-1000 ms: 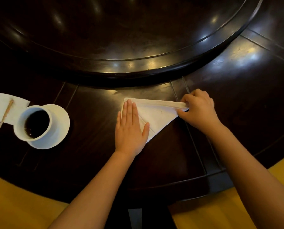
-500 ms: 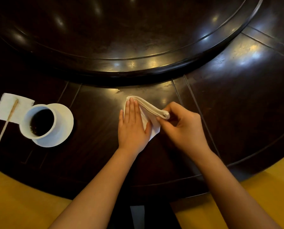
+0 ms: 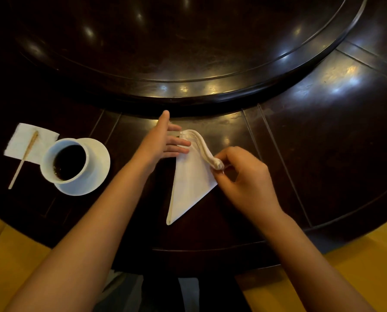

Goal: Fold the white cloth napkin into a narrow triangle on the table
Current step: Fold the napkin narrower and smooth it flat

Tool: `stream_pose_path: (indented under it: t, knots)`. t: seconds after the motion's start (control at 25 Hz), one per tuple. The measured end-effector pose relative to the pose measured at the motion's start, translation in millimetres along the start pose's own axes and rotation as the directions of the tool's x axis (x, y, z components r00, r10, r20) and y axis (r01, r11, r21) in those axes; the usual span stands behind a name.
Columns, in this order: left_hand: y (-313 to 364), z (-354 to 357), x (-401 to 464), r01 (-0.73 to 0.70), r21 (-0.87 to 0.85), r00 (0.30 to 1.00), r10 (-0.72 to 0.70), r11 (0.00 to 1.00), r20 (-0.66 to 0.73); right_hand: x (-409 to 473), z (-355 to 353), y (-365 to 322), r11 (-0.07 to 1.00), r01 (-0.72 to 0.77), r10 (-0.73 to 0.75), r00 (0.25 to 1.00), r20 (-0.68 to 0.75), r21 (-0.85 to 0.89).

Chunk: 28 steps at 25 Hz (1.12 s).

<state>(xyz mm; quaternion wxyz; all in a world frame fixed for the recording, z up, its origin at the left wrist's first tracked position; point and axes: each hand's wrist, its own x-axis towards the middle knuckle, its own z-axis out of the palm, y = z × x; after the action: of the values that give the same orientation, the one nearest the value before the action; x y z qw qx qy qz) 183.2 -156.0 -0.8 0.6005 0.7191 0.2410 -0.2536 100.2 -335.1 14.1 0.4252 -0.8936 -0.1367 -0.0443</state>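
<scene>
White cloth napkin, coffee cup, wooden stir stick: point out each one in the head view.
white cloth napkin (image 3: 189, 188): head view, on its flat triangular panel.
coffee cup (image 3: 64, 162): head view, on the dark coffee inside it.
wooden stir stick (image 3: 22, 161): head view, midway along its shaft.

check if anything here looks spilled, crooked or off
Nothing is spilled or damaged. The only untidy part is the white napkin: its top edge is bunched into a raised roll pinched by the right hand, not lying flat, while the left hand touches its far corner. The cup sits off-centre on its saucer.
</scene>
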Motion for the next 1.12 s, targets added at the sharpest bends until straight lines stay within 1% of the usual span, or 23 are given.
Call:
stream_pose_path:
  t: [0.04,0.08,0.16,0.24,0.36,0.44,0.56,0.72,0.8,0.84,0.92,0.96,1.0,1.08,1.12]
  knots:
    - [3.5,-0.4,3.7,0.036,0.035,0.998,-0.037,0.999,0.048,-2.9,4.4,-0.9,1.000,0.017,-0.016,1.000,0.015,-0.019]
    - [4.5,-0.6,7.8,0.044,0.067,0.997,-0.048,0.997,0.063,-5.7,9.1,-2.6,0.999,0.036,-0.035,0.999,0.032,-0.040]
    - [5.2,-1.7,15.2,0.030,0.102,0.998,-0.036,0.994,0.052,-11.8,20.4,-7.0,0.993,0.084,-0.078,0.994,0.071,-0.082]
    - [4.5,-2.9,21.9,-0.011,0.179,0.999,0.004,0.984,0.042,-18.8,33.4,-11.8,0.978,0.156,-0.141,0.984,0.112,-0.141]
    - [3.1,-3.1,27.5,-0.083,0.352,0.997,0.079,0.932,0.024,-29.7,51.4,-12.4,0.941,0.279,-0.244,0.952,0.186,-0.191]
    - [2.0,-4.4,26.6,-0.128,0.426,0.991,0.128,0.895,0.030,-35.9,60.1,-9.5,0.929,0.315,-0.273,0.938,0.216,-0.195]
    - [-0.2,-10.6,23.5,-0.209,0.502,0.978,0.195,0.840,0.081,-43.8,71.1,-2.1,0.920,0.338,-0.289,0.927,0.238,-0.199]
    - [-3.1,-15.0,23.4,-0.270,0.568,0.961,0.256,0.778,0.106,-49.2,79.7,6.9,0.920,0.340,-0.259,0.902,0.347,-0.197]
    - [-6.1,-13.8,24.9,-0.278,0.585,0.956,0.278,0.762,0.092,-48.9,79.2,5.7,0.937,0.306,-0.225,0.897,0.380,-0.168]
    - [-8.0,-12.8,25.4,-0.280,0.590,0.953,0.291,0.758,0.078,-47.4,76.9,4.2,0.947,0.284,-0.213,0.905,0.369,-0.152]
    - [-12.7,-11.7,25.6,-0.298,0.584,0.944,0.325,0.755,0.060,-43.1,71.5,6.5,0.951,0.261,-0.213,0.941,0.262,-0.165]
    - [-14.2,-11.3,25.3,-0.311,0.582,0.938,0.343,0.752,0.058,-40.4,68.8,11.5,0.942,0.252,-0.209,0.957,0.202,-0.220]
    - [-15.1,-11.0,25.0,-0.322,0.577,0.933,0.356,0.750,0.058,-36.9,65.6,17.6,0.927,0.228,-0.179,0.967,0.181,-0.298]
    - [-16.6,-10.9,23.8,-0.321,0.553,0.933,0.357,0.769,0.046,-31.8,61.9,32.1,0.879,0.169,-0.061,0.967,0.246,-0.445]
    - [-17.9,-9.0,20.6,-0.306,0.550,0.935,0.353,0.777,0.022,-31.0,62.4,38.4,0.860,0.148,-0.005,0.959,0.283,-0.489]
